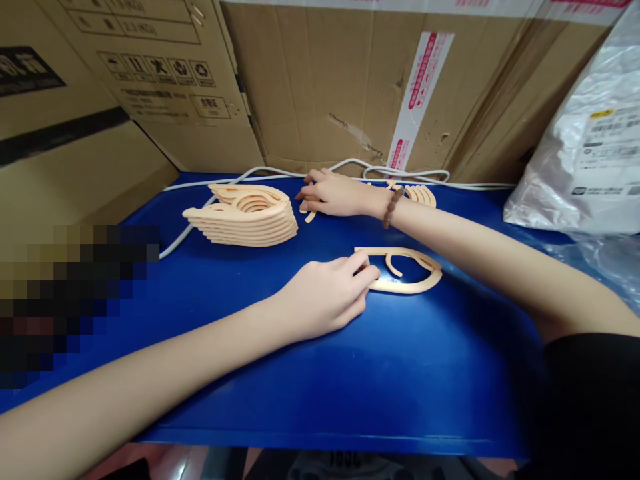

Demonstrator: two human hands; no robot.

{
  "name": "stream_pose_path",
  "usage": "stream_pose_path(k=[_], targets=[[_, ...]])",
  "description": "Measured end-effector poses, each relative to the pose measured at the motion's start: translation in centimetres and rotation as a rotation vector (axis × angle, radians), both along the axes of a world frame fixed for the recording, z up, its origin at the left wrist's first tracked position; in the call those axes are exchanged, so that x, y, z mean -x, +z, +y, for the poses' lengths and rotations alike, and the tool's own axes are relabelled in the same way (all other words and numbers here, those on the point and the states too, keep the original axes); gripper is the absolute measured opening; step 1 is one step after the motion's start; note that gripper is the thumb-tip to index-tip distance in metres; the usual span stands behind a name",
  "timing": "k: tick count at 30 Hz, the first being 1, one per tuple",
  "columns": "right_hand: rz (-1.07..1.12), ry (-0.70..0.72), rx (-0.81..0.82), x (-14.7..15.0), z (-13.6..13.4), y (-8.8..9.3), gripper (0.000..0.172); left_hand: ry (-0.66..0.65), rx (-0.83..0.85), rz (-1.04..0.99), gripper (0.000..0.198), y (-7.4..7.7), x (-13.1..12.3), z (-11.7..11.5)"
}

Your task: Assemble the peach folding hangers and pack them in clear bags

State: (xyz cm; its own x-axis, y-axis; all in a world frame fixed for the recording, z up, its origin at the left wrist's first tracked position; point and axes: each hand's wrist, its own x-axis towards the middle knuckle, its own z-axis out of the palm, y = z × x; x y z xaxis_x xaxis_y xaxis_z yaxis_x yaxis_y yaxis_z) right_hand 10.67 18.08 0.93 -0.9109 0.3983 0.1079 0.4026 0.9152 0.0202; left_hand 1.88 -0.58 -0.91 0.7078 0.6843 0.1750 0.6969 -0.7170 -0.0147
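Pale pieces (pixel 311 217) partly behind right hand (pixel 334 193)

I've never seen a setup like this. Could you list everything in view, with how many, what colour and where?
Stacked pieces: one pile, several layers, beige, left of the right hand
Loop piece: one, beige, at the left hand's fingers
Small pieces: a few, partly hidden, beige, under the right hand
Curved pieces: several, beige, behind the right wrist
Cable: count unclear, white, table's back
Table: one, blue, beneath everything
Cardboard boxes: at least two, brown, left and back
Tape strip: one, white and red, back box's front
Labelled plastic bag: one, whitish, far right
Bracelet: one, brown, right wrist
Sleeve: one, black, lower right
Left hand: one, bare, centre
Right hand: one, bare, further back
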Motion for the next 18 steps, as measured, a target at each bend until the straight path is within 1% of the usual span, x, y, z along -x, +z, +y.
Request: stream_pose_path(k=[2, 5, 9, 12, 14, 16, 18], targets=[[-0.007, 0.006, 0.028, -0.7, 0.5, -0.3, 0.038, 0.001, 0.002, 0.001, 0.026, 0.0, 0.0, 0.0], [0.002, 0.028, 0.046, -2.4, 0.8, -0.5, 0.038, -0.001, -0.004, -0.01, 0.027, -0.1, 0.0, 0.0], [0.002, 0.023, 0.023, -5.2, 0.5, 0.2, 0.039, -0.001, -0.007, -0.024, 0.029, -0.2, 0.0, 0.0], [0.08, -0.033, -0.032, -7.3, 0.3, 1.4, 0.045, -0.001, -0.002, -0.028, 0.029, -0.2, 0.0, 0.0], [0.128, -0.103, -0.088, -8.6, 0.4, 2.3, 0.044, -0.004, 0.007, -0.03, 0.029, -0.1, 0.0, -0.1], [0.109, -0.17, -0.14, -9.9, 0.6, 2.9, 0.039, -0.001, 0.018, -0.036, 0.028, 0.0, 0.1, -0.1], [0.048, -0.221, -0.167, -10.8, 0.6, 3.1, 0.036, 0.002, 0.036, -0.047, 0.027, 0.1, 0.1, -0.1]])
